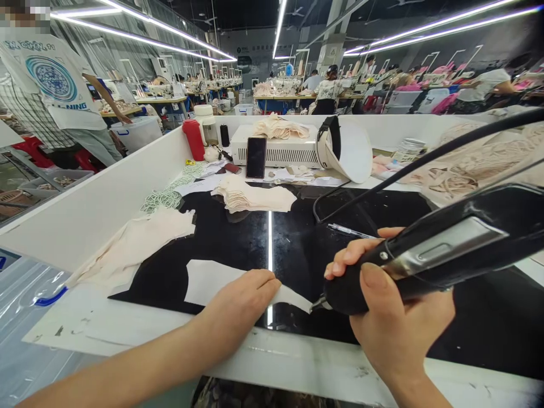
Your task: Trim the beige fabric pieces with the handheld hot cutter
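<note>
My right hand is wrapped around a thick black corded power tool. The tool's small metal tip points left and down, meeting the narrow right end of a white curved pattern-like piece. That piece lies flat on a glossy black sheet. My left hand rests palm down over the middle of the piece, its fingers close together and lying flat on it. Just beyond sits a stack of cream fabric pieces. More cream fabric is heaped to the left.
A black cable arcs over the right side, and a pen lies near the right hand. Behind stand a phone, a white vented box, a face shield and a red bottle. A person stands beyond the left wall.
</note>
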{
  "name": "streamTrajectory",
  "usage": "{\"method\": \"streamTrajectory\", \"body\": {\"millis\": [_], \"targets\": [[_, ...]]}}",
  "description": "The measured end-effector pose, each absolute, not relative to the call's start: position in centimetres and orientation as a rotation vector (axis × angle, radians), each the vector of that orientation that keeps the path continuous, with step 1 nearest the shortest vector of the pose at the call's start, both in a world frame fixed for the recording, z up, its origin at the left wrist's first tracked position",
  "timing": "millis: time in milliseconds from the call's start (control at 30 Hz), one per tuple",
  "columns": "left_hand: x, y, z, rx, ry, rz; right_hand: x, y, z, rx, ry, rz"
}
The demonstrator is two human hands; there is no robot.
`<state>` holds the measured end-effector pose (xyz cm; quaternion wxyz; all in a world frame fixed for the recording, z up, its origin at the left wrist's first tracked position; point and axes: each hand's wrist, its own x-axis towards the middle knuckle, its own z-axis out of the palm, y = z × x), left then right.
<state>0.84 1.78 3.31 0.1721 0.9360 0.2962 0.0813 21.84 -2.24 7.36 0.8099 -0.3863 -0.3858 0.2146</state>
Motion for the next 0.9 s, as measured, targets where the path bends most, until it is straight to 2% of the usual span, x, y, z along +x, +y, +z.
{"method": "streamTrajectory", "body": {"millis": [433,900], "targets": [[0.0,2.0,3.6,2.757,0.816,0.222,21.1,-3.0,7.4,-0.832,-0.821,0.472],[0.7,0.5,3.3,3.171,0.667,0.225,20.6,-3.4,7.6,-0.852,-0.821,0.501]]}}
